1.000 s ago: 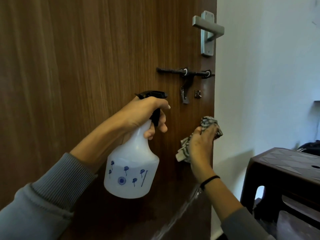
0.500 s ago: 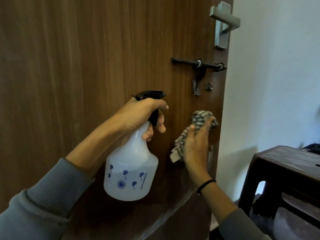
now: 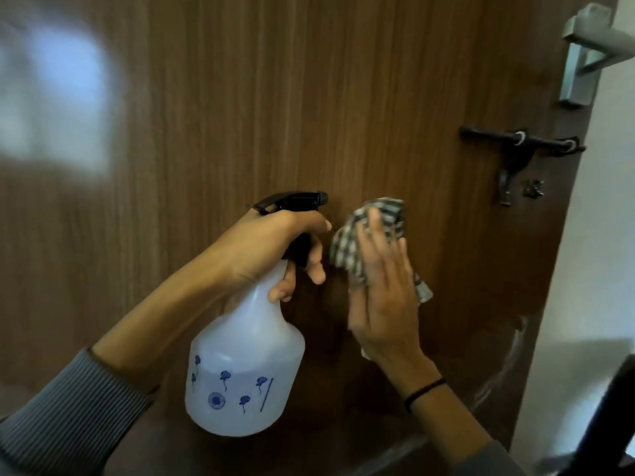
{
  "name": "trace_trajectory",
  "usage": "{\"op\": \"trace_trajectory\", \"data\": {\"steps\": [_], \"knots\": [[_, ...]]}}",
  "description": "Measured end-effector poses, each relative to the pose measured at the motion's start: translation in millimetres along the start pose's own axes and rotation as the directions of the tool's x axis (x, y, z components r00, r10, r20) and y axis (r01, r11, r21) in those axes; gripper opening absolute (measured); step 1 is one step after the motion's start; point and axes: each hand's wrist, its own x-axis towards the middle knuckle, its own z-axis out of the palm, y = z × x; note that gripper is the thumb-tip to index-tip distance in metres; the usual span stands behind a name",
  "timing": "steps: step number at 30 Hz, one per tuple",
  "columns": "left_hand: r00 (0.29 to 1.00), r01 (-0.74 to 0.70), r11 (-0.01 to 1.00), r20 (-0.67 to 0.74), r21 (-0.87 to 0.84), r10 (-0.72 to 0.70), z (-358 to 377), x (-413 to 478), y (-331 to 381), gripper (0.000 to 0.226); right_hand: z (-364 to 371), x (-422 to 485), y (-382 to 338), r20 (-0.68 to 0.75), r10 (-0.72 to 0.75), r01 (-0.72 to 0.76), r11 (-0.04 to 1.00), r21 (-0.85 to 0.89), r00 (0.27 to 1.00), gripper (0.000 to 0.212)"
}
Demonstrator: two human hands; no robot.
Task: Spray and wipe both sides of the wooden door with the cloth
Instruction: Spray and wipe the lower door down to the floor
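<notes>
a home interior: wooden door (image 3: 309, 97) with lever handle (image 3: 584, 53), sliding latch (image 3: 522, 146), white wall (image 3: 604, 235)

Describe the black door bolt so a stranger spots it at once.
On the wooden door, look at the right edge, under the silver lever handle. The bolt is the horizontal rod just below: black and thin, unlike the handle, with a tab hanging down.

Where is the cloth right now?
In the head view, the checked cloth is pressed against the wooden door by the right hand, just right of the spray bottle in the left hand, below-left of the black latch.
</notes>
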Motion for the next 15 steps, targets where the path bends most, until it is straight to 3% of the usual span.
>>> {"op": "trace_trajectory", "data": {"steps": [3, 5, 8, 11, 15], "knots": [[0.999, 0.047, 0.999, -0.012, 0.005, -0.047, -26.1, -15.0, -8.2, 0.043, 11.9, 25.1, -26.4, -0.201, 0.21, -0.208, 0.978, 0.031, 0.957, 0.05], [0.997, 0.074, 0.997, -0.032, 0.001, -0.074, -42.3, -25.9, -12.7, 0.043, 21.0, 40.6, -48.9, -0.219, 0.225, -0.227, 0.974, 0.016, 0.949, 0.05], [0.995, 0.081, 0.997, -0.065, -0.002, -0.081, -59.7, -43.4, -18.2, 0.04, 40.1, 41.3, -85.8, -0.097, 0.029, -0.033, 0.999, -0.041, 0.995, 0.055], [0.991, 0.068, 0.998, -0.114, -0.016, -0.07, -73.2, -61.8, -27.8, 0.04, 63.7, 21.4, -119.2, 0.062, -0.219, 0.22, 0.975, -0.024, 0.974, 0.059], [0.974, 0.145, 0.986, -0.166, -0.076, -0.156, -93.4, -94.5, -53.3, 0.041, 63.6, 20.0, -121.6, 0.12, -0.298, 0.306, 0.95, -0.055, 0.947, 0.056]]}}
